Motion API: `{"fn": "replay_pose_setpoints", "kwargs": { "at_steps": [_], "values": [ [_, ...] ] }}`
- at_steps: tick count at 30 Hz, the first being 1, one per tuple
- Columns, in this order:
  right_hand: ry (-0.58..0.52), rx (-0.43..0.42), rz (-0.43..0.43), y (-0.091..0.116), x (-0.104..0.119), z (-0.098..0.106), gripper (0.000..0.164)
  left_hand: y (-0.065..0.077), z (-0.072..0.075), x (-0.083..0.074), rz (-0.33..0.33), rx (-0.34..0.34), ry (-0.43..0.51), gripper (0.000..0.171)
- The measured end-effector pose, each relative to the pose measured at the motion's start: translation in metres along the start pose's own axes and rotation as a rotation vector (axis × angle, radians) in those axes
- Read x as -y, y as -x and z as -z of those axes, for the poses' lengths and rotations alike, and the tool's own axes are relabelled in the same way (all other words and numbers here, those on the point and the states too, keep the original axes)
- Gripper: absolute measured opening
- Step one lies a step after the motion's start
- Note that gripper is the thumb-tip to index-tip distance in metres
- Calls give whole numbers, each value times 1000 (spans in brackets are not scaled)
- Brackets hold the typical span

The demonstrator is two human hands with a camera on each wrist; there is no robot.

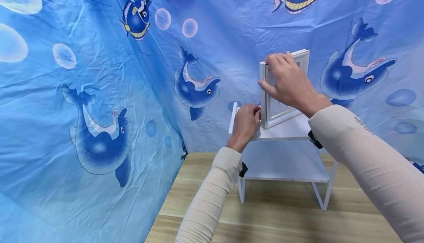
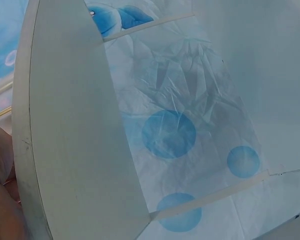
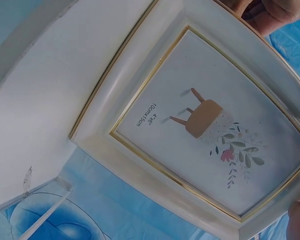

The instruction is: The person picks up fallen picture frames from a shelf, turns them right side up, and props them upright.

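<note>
A white picture frame (image 1: 285, 114) with a thin gold inner border stands upright and angled on the small white table (image 1: 281, 134). My right hand (image 1: 288, 79) grips the frame at its upper left corner, fingers over the top and thumb at the side edge. In the right wrist view the frame's insert (image 3: 205, 130) shows a brown stool, flowers and size lettering. My left hand (image 1: 246, 121) holds the frame's lower left edge with curled fingers; its fingertips are partly hidden. Only part of that left hand (image 2: 2, 185) shows in the left wrist view, beside the tabletop's edge.
The table has a raised left rim (image 1: 233, 118), a lower shelf (image 1: 285, 162) and white metal legs (image 1: 326, 197). It stands on a wood-look floor (image 1: 198, 188). Blue cloth (image 1: 225, 26) printed with dolphins, fish and bubbles hangs behind and along the left.
</note>
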State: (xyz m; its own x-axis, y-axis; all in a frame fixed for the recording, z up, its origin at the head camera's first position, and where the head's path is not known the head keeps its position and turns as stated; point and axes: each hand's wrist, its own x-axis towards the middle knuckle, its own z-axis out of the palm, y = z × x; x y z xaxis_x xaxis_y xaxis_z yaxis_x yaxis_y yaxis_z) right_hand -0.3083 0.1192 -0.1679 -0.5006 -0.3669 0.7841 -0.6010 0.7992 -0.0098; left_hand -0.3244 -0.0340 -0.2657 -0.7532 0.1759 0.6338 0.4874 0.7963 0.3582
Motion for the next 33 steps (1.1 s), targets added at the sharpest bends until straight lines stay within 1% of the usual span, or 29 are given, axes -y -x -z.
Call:
{"fn": "replay_pose_setpoints", "kwargs": {
  "at_steps": [4,11,21,27,33],
  "values": [
    [-23,16,1,-1,-2,-1,49,0,-1,1,-9,-5,-10,17],
    [-52,53,3,-4,-6,-2,52,-1,-4,3,11,0,-8,18],
    [-80,94,16,-8,-11,-3,51,1,-4,3,15,-2,-10,18],
    [-84,121,16,-11,-13,0,52,0,-4,2,15,1,-27,18],
    [-81,156,5,-13,-15,2,52,-2,-4,3,-1,-2,-43,18]
  ]
}}
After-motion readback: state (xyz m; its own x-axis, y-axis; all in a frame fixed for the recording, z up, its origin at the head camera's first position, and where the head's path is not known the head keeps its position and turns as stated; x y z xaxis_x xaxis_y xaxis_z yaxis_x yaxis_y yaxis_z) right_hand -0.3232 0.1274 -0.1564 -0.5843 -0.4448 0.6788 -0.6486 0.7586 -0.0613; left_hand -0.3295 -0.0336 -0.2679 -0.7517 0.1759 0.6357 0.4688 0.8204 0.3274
